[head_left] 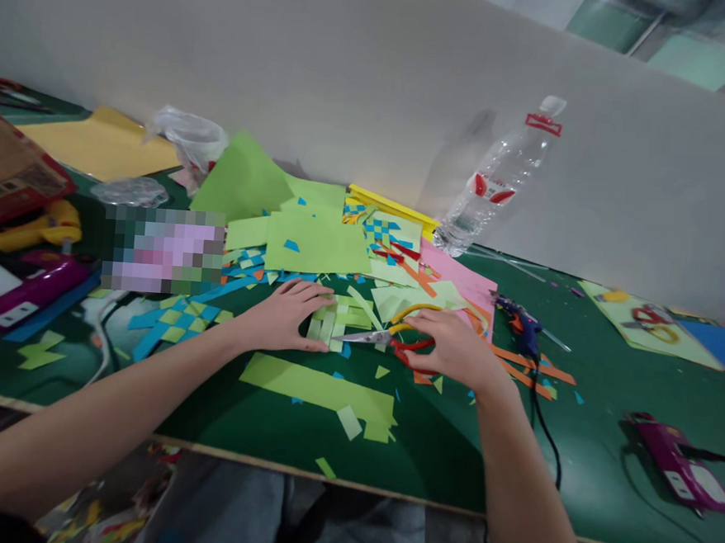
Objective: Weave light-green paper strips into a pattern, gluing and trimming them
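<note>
My right hand (456, 347) is closed around scissors (367, 336) with one yellow and one red handle loop. Their blades point left, and the tips meet the edge of a small woven mat of pale green paper strips (329, 323). Over the left side of this mat rests my left hand (288, 316), thumb and fingers holding it at the edges; the part beneath the palm is hidden. In front of the hands lies a long light green paper strip (317, 387). Behind them is a larger green paper sheet (318, 245).
A clear bottle (493, 181) leans on the grey partition. Blue-and-green woven paper (185, 319) lies left. Right are a glue gun (520, 324), orange strips (533, 370), more scissors (653, 322) and a purple device (684, 464). Paper scraps are scattered about the green tabletop (600, 429).
</note>
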A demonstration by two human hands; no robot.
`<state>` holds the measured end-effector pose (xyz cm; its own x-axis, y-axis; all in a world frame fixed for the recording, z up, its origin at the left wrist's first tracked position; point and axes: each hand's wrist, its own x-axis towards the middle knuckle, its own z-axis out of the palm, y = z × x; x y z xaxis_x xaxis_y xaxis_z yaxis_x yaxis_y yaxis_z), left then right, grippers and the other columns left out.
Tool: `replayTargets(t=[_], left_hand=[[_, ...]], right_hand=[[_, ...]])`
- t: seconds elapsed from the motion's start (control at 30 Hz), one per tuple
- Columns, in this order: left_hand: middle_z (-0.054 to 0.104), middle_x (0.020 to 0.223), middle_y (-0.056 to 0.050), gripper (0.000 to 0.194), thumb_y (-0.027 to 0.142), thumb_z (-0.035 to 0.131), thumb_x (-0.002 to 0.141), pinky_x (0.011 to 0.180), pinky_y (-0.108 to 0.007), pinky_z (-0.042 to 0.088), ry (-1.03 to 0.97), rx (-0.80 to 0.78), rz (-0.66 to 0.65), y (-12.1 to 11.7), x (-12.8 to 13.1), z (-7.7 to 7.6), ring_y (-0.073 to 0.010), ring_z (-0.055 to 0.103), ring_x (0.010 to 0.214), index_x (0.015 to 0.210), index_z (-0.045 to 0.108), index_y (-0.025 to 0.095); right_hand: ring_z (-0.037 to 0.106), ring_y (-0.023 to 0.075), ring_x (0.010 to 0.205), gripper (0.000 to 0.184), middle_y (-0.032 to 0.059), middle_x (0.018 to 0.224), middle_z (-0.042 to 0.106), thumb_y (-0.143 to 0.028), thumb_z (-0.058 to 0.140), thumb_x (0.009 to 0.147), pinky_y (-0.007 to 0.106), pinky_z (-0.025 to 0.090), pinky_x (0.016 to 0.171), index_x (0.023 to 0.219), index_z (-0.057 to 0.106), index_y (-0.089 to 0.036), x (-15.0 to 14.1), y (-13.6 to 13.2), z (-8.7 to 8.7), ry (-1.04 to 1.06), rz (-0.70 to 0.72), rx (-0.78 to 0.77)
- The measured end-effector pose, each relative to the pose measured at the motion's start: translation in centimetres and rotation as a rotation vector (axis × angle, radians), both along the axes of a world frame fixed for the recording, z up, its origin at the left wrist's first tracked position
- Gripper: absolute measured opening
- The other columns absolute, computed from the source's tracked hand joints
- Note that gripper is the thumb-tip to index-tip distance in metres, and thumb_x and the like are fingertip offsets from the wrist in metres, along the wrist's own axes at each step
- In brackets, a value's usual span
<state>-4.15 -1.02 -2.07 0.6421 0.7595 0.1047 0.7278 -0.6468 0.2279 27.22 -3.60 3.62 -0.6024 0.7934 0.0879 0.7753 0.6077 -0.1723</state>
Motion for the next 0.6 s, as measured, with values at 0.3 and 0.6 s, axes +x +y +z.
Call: replayTargets(t=[0.3, 0.6], left_hand=[[0.043, 0.146, -0.008, 0.078, 0.074, 0.051, 0.075, 0.114, -0.047, 0.02, -0.013, -0.022, 0.008, -0.11, 0.06, 0.08, -0.0309, 0.035, 0.135, 0.136, 0.047, 0.025], [0.041, 0.147, -0.007, 0.079, 0.074, 0.05, 0.076, 0.114, -0.047, 0.019, -0.007, -0.021, 0.012, -0.17, 0.0, 0.04, -0.0315, 0.033, 0.136, 0.138, 0.045, 0.025]], right_hand=[[0.063, 0.0234, 0.1, 0.034, 0.0036, 0.112, 0.068, -0.037, 0.064, 0.076, 0.037, 0.048, 0.084, 0.108, 0.066, -0.026, 0.87, 0.31, -0.17, 0.077, -0.032, 0.044], [0.063, 0.0251, 0.098, 0.034, 0.0068, 0.108, 0.069, -0.033, 0.064, 0.075, 0.041, 0.049, 0.083, 0.107, 0.068, -0.022, 0.79, 0.89, -0.78, 0.042, -0.043, 0.025]])
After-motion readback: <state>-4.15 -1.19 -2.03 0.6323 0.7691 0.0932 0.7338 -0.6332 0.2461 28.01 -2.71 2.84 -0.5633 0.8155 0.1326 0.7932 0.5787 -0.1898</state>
